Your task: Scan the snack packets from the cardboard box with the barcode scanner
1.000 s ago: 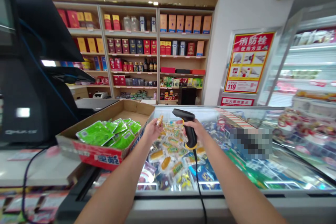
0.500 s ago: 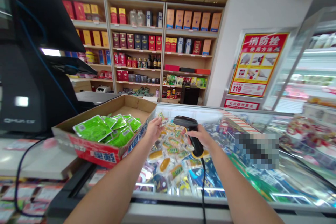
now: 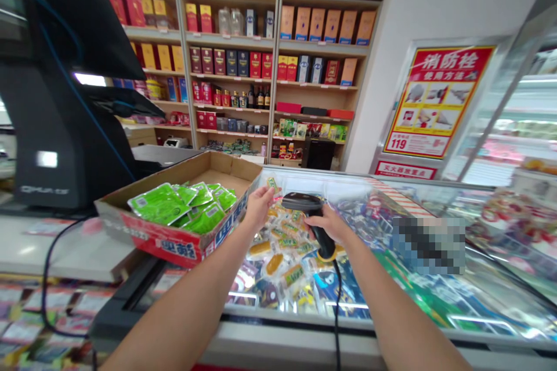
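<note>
My left hand [image 3: 258,208] pinches a small clear-wrapped snack packet [image 3: 272,183] with a green and yellow label. My right hand [image 3: 329,225] is wrapped round the grip of a black barcode scanner [image 3: 303,203], its head pointing left at the packet. A reddish glow shows by my left fingertips, close to the scanner's front. From the scanner's yellow-ringed base a black cable [image 3: 337,307] runs down toward me. Below both hands, several similar wrapped snacks [image 3: 292,274] lie scattered on the glass top of a freezer [image 3: 243,324].
An open cardboard box [image 3: 152,243] of green packets [image 3: 161,203] stands at the left, beside a black checkout terminal [image 3: 65,127]. Shelves of boxed bottles [image 3: 230,64] line the back wall. A red and yellow poster [image 3: 439,101] hangs at the right.
The scanner's head has shifted slightly left, nearer the packet. My left hand holds the packet a little higher, and a reddish glow now shows there. The view has moved slightly.
</note>
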Demonstrator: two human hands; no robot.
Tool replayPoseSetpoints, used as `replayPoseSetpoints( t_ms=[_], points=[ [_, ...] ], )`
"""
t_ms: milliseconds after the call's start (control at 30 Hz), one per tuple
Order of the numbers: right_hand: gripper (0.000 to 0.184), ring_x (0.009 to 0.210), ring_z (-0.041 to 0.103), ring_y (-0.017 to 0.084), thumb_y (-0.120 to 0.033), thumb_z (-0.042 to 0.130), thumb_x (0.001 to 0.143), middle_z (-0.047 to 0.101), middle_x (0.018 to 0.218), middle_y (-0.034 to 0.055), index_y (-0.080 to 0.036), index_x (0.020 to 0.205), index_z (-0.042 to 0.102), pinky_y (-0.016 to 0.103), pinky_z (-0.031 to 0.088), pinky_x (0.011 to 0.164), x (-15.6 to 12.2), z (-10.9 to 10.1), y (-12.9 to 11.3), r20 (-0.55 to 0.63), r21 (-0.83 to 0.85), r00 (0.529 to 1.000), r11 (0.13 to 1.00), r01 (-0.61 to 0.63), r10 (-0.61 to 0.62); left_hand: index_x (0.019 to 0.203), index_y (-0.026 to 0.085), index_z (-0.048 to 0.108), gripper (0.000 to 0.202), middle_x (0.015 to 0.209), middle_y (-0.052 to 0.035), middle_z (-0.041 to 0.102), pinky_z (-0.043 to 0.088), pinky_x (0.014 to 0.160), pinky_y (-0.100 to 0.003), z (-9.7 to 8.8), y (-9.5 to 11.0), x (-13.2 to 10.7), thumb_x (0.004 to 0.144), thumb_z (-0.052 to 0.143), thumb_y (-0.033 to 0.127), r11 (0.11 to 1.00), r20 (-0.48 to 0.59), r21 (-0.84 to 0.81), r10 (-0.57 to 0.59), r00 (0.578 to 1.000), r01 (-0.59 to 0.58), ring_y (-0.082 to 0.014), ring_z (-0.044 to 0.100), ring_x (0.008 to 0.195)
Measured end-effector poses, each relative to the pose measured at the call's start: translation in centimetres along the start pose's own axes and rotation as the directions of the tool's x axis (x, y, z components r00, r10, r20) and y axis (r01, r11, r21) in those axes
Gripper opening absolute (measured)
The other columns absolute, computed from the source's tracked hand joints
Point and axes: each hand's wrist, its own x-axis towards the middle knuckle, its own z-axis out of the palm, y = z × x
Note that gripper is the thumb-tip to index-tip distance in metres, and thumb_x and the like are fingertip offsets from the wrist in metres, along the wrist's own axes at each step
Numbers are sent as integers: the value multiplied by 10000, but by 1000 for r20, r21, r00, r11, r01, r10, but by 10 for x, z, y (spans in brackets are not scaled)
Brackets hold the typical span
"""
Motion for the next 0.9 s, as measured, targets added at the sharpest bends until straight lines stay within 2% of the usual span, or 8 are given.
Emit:
replayPoseSetpoints(
  t_ms=[233, 367, 433, 500, 600, 667, 767, 900],
  points=[
    [154, 405, 565, 149, -296, 677, 623, 612, 527, 11, -156, 627, 612, 255, 434, 406, 0, 2, 1, 26, 29, 1000, 1000, 2, -3, 658, 136, 588, 242, 662, -15, 629, 436, 588, -198, 2, 1, -3, 659, 785, 277, 1000, 3, -25, -11, 1000, 11, -88, 556, 601],
    [183, 418, 558, 134, -302, 684, 630, 632, 571, 21, -140, 703, 641, 248, 437, 415, 2, 12, -5, 46, 143, 999, 990, 15, -22, 761, 149, 570, 140, 721, -14, 629, 419, 549, -164, 5, 10, -3, 805, 668, 240, 997, -160, -82, -10, 987, -3, -75, 563, 612],
    [214, 420, 563, 137, -301, 690, 620, 650, 603, 32, -132, 746, 651, 253, 441, 413, 5, 21, -13, 55, 187, 998, 982, 15, -25, 864, 179, 552, 53, 768, -5, 625, 454, 590, -160, 6, 23, 0, 902, 532, 211, 982, -343, -180, -3, 939, -63, -74, 587, 669],
    [230, 410, 562, 141, -302, 695, 599, 657, 607, 38, -128, 743, 653, 255, 436, 400, 9, 31, -25, 65, 203, 997, 979, 21, -35, 970, 221, 527, 108, 797, 5, 612, 498, 647, -177, 3, 41, 5, 957, 419, 216, 953, -525, -263, -10, 851, -151, -80, 606, 738],
    [223, 411, 560, 140, -296, 694, 585, 659, 591, 38, -128, 725, 656, 252, 441, 400, 15, 46, -47, 93, 226, 993, 973, 45, -67, 1152, 269, 489, 252, 934, -32, 620, 537, 722, -219, -9, 68, 16, 992, 306, 337, 948, -649, -245, -5, 761, -203, -115, 623, 905],
    [212, 420, 566, 139, -289, 696, 587, 662, 591, 35, -131, 723, 660, 251, 450, 409, 19, 56, -60, 99, 232, 992, 971, 56, -81, 1265, 270, 452, 398, 1117, -85, 599, 538, 754, -235, -20, 82, 21, 987, 226, 444, 981, -639, -107, 56, 767, -161, -145, 600, 1054],
    [201, 407, 555, 137, -280, 700, 571, 652, 562, 28, -131, 699, 658, 246, 440, 394, 25, 68, -72, 104, 227, 991, 972, 58, -83, 1382, 275, 386, 536, 1337, -132, 499, 528, 812, -275, -34, 94, 24, 951, 229, 552, 992, -570, 73, 123, 813, -99, -185, 516, 1227],
    [202, 404, 552, 137, -283, 698, 568, 643, 554, 22, -130, 692, 659, 243, 431, 381, 29, 76, -72, 111, 222, 990, 973, 63, -89, 1420, 308, 345, 538, 1413, -128, 453, 514, 862, -307, -40, 91, 20, 938, 300, 542, 990, -534, 91, 142, 833, -110, -192, 472, 1288]
  ],
)
